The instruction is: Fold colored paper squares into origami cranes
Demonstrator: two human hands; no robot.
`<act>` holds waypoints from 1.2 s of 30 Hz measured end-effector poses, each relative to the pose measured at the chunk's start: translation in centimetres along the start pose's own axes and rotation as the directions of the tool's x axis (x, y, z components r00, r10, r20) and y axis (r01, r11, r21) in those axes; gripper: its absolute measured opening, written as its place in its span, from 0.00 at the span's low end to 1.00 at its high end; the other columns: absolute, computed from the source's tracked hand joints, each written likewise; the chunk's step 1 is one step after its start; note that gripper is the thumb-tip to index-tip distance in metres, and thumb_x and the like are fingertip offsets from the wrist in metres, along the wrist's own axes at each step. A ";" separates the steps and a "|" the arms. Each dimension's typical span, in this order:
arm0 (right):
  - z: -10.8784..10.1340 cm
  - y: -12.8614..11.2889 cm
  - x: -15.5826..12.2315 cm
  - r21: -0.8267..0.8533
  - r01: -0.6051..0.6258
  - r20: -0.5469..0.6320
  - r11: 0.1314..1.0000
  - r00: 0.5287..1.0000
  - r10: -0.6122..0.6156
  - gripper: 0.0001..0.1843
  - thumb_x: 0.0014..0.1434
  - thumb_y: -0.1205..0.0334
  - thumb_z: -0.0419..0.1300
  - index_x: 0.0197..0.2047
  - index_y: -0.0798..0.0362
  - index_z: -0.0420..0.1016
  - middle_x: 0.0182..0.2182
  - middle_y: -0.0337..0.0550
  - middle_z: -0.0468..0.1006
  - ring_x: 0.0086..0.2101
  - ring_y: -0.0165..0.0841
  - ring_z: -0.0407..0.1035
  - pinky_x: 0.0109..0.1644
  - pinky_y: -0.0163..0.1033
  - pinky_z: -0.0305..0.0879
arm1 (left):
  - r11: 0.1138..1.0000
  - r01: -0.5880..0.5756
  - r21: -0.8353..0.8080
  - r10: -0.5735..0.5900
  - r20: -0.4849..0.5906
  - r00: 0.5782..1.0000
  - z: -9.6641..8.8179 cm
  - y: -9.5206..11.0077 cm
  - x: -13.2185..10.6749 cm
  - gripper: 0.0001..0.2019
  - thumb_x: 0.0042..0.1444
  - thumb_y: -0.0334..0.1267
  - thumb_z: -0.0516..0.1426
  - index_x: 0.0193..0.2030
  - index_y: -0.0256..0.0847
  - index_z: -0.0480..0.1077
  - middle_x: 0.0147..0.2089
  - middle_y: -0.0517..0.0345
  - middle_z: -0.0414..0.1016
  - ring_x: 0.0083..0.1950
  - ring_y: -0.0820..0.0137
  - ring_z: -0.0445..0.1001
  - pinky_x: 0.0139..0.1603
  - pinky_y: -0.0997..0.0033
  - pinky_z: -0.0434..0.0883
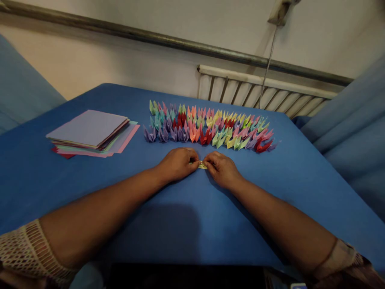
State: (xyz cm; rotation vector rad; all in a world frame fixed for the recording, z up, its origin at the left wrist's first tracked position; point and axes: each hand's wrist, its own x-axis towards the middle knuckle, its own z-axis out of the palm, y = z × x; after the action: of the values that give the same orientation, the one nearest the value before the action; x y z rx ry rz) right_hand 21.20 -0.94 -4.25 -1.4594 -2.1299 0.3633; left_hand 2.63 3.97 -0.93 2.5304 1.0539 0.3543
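Left hand [180, 163] and right hand [223, 168] pinch folded yellow paper [203, 165] from opposite sides. It lies between them, neither nearer.

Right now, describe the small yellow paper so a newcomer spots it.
Find the blue table, then the rows of folded figures on it. On their near side, the left hand and right hand meet at the yellow paper, the only piece being held.

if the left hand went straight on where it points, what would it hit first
Likely the right hand, just across the yellow paper both hold; exact depth is hard to judge.
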 end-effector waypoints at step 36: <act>-0.2 -0.3 0.0 -0.102 -0.058 -0.005 0.993 0.998 0.057 0.05 0.62 0.63 0.56 0.41 0.53 0.71 0.39 0.47 0.73 0.41 0.38 0.66 0.47 0.42 0.61 | 0.999 0.034 -0.007 -0.034 -0.030 0.999 0.8 0.2 0.6 0.07 0.57 0.34 0.54 0.31 0.38 0.71 0.35 0.55 0.73 0.38 0.67 0.70 0.43 0.67 0.67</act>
State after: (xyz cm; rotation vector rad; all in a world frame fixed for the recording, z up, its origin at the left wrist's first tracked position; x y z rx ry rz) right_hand 21.04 -1.10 -3.95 -1.5802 -2.1364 0.2777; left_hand 3.48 4.12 -1.50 2.5054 1.1035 0.3867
